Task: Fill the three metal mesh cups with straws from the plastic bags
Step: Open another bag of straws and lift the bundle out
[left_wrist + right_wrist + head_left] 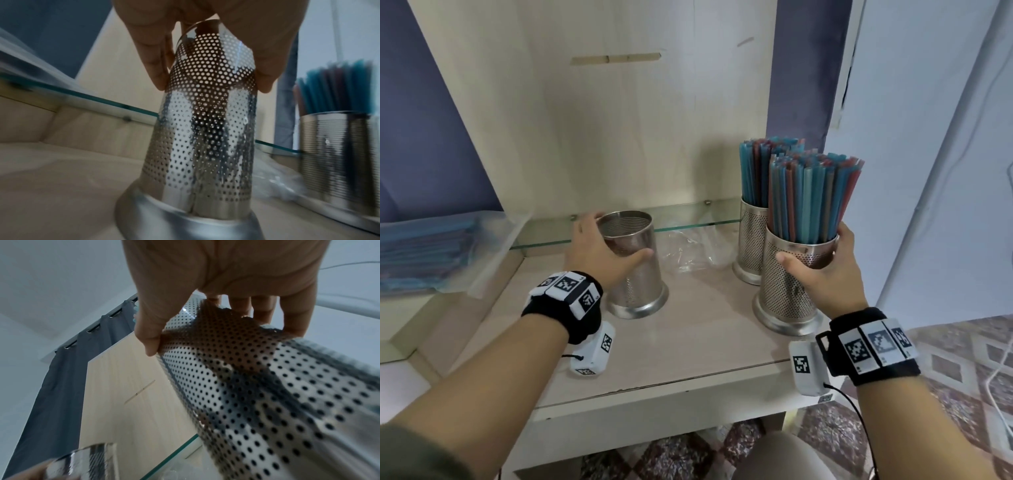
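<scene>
The left hand wraps fingers and thumb round the upper wall of an empty perforated steel cylinder cup with a flared smooth base, standing on the pale wood-grain shelf. The right hand grips a matching perforated cup packed with upright blue and red plastic straws. A third straw-filled cup stands just behind it. A crumpled clear plastic bag lies between the cups, below a glass ledge; a bag of blue straws rests far left.
</scene>
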The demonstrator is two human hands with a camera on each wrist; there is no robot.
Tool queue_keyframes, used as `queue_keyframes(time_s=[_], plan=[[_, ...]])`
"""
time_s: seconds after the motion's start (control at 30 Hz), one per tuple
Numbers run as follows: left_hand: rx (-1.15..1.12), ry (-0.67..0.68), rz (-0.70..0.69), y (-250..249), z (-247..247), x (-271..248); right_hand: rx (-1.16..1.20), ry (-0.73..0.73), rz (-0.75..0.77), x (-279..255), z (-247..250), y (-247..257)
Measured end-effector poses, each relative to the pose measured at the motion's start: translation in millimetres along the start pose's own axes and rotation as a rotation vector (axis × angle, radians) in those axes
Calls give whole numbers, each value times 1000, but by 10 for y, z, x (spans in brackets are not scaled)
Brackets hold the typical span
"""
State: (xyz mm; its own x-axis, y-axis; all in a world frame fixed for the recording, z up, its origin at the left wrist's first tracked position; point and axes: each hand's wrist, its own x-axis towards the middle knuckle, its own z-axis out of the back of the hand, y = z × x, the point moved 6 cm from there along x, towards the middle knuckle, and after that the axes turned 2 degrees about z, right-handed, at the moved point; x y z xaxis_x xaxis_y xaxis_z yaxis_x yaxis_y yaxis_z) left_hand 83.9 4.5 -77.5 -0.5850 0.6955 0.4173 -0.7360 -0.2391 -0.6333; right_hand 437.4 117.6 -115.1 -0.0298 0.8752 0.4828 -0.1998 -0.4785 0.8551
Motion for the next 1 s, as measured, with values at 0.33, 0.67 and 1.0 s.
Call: queue_keyframes(time_s=[0.33, 0.67, 1.0], plan=[[-343, 219, -23, -415, -633, 83, 30, 65, 8, 3, 36, 11], [-223, 182, -102, -422, -466, 95, -616, 283, -269, -655, 224, 369], [168, -40, 51, 318, 413, 267, -329, 466, 161, -159, -1331, 808]])
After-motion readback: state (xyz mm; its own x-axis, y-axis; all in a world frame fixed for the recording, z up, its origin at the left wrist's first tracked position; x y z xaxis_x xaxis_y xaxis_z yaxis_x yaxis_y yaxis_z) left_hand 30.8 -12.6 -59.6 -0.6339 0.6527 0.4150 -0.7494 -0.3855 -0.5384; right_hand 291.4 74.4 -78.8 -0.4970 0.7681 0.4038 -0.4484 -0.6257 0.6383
